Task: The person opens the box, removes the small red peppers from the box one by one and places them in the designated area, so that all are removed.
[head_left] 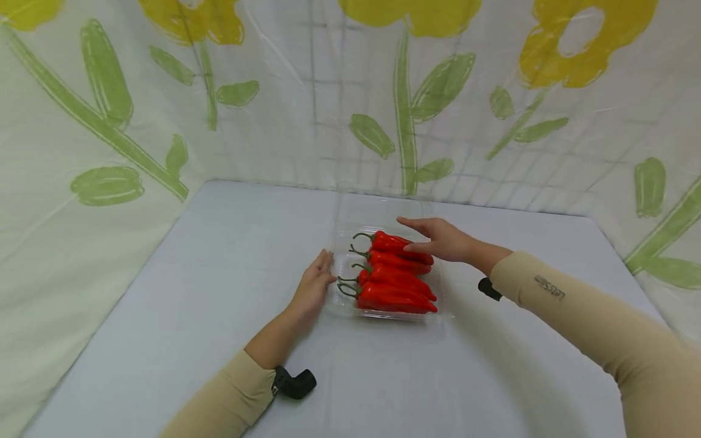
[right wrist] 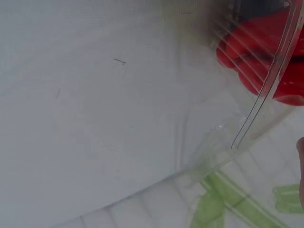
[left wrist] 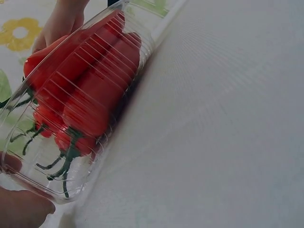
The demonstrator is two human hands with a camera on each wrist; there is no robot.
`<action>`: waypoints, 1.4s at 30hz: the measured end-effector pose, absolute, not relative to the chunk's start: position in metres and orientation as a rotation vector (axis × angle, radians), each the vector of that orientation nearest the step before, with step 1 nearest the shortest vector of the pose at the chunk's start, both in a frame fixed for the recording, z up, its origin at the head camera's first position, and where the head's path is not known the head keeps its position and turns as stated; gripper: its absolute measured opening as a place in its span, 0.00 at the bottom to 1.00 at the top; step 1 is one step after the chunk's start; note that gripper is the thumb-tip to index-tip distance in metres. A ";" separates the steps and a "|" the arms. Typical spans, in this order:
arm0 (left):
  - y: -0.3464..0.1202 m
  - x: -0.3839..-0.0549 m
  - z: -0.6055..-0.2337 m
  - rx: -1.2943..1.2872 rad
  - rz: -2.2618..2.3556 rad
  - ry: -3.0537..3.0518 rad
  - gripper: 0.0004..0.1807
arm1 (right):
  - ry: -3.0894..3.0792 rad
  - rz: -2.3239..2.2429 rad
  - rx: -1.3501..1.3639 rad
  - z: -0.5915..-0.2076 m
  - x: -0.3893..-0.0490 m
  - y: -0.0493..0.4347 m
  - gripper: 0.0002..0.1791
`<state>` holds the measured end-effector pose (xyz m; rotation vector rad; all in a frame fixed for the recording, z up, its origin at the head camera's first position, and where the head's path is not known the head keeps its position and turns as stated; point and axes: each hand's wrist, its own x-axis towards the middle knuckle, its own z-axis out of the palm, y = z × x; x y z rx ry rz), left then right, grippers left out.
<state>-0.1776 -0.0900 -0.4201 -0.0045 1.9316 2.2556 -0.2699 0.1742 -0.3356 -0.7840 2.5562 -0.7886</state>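
Several red peppers (head_left: 394, 296) with green stems lie side by side in a clear plastic container (head_left: 391, 315) on the table. Their stems point left and their tips point right. My left hand (head_left: 313, 285) rests against the container's left side, fingers fairly straight; its thumb (left wrist: 26, 208) shows close to the near corner in the left wrist view. Over the farthest pepper (head_left: 390, 241) is my right hand (head_left: 446, 240), with fingers and thumb spread apart. The thumb is at that pepper; whether it touches cannot be told.
The container's clear lid (head_left: 378, 210) lies folded back toward the far table edge. A white table (head_left: 219, 261) is under everything. Behind it hangs a pale curtain (head_left: 285, 121) with yellow flowers. Each wrist wears a black device (head_left: 296, 384).
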 end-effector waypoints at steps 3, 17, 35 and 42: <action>-0.090 -0.177 -0.421 0.002 2.278 1.912 0.38 | 2.542 -0.767 -0.830 -0.338 -0.268 0.168 0.37; -0.090 -0.178 -0.421 -0.026 2.301 1.863 0.37 | 2.476 -0.737 -0.838 -0.347 -0.266 0.160 0.32; -0.089 -0.177 -0.419 -0.031 2.316 1.845 0.38 | 2.547 -0.813 -1.100 -0.369 -0.275 0.163 0.31; -0.090 -0.178 -0.421 -0.023 2.328 1.832 0.37 | 2.607 -0.852 -1.104 -0.368 -0.275 0.160 0.25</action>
